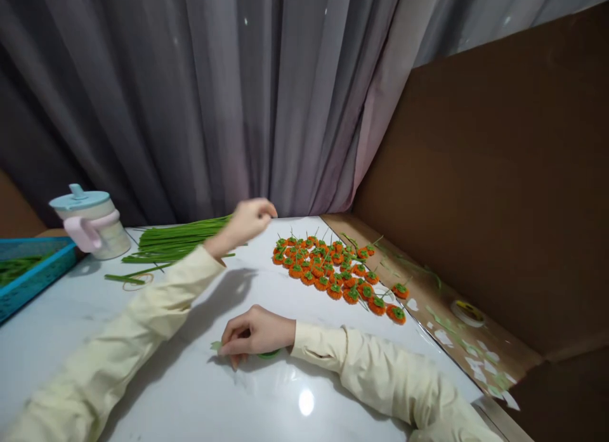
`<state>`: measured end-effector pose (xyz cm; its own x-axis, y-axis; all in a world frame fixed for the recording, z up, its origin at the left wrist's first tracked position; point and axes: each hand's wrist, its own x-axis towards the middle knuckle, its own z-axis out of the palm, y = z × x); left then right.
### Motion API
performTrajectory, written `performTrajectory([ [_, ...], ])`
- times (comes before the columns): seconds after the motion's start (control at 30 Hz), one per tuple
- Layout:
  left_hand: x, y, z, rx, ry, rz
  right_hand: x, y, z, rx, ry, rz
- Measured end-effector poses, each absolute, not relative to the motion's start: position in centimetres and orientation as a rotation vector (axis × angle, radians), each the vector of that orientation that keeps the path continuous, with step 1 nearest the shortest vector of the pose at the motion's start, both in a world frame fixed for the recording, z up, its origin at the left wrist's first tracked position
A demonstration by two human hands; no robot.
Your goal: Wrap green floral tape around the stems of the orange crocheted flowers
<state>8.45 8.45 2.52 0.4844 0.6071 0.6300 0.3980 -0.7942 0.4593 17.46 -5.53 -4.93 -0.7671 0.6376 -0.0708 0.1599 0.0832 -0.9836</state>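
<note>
My left hand (248, 221) is lifted over the far side of the table, its fingers curled in and slightly blurred; whatever they might hold is hidden. Lower down, my right hand (259, 331) rests close to the white tabletop with thumb and fingers pinched together. A small green piece (216, 345) pokes out at its fingertips. Beneath the palm shows the edge of another green item (269, 354), mostly covered. Behind my left forearm lies a bundle of long green fuzzy stems (176, 239). Right of my hands sit several orange persimmon-shaped craft pieces (328, 267) with green tops and thin stalks.
A lidded cup (90, 223) with a pink handle stands at the left, beside a blue basket (42, 283) holding green material. Loose green stems (126, 279) lie near a rubber band. On the cardboard at right are a tape roll (467, 313) and paper scraps (480, 366). Grey curtains hang behind.
</note>
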Motion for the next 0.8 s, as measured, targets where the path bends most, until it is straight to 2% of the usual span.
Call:
performTrajectory([
  [0.13,10.6,9.7,-2.5,2.538,0.93,0.878,17.4,-5.5,-5.2,-0.764,-1.985,1.694],
  [0.3,11.7,10.4,-6.8,2.454,1.075,0.877,17.5,-5.4,-5.6,-0.797,-2.004,1.675],
  [0.57,9.2,8.9,-6.9,2.289,1.217,1.013,17.9,-5.2,-5.1,-0.793,-2.006,1.67],
  [0.8,3.3,5.0,-5.2,2.011,1.208,1.169,17.7,-5.2,-4.8,-0.797,-2.035,1.625],
])
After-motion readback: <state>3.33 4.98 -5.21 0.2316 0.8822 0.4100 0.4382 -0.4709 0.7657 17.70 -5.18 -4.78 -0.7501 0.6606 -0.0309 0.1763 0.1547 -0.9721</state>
